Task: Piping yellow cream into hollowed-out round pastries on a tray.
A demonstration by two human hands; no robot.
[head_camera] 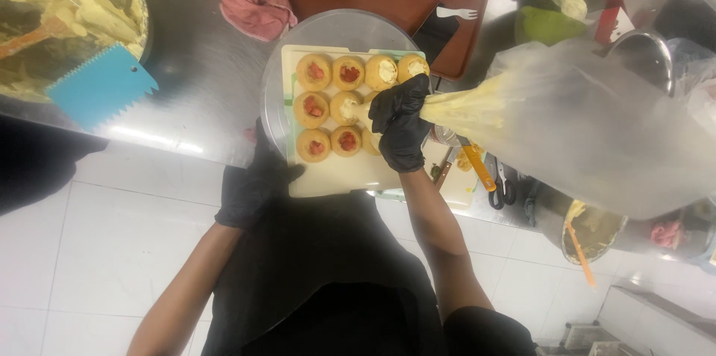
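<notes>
The right hand (400,126), gloved, squeezes a soft, heavy-looking piping bag (567,121) near its tip, best gripped there, while the left hand (253,184) grips the board's (335,177) edge.

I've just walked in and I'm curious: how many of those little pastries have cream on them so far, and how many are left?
Done: two pastries at the top right of the board show cream. In hand: the right hand squeezes the piping bag over the middle one; the left hand is at the board's edge. Left: at least five show only red filling. The right hand hides a couple more.
</notes>
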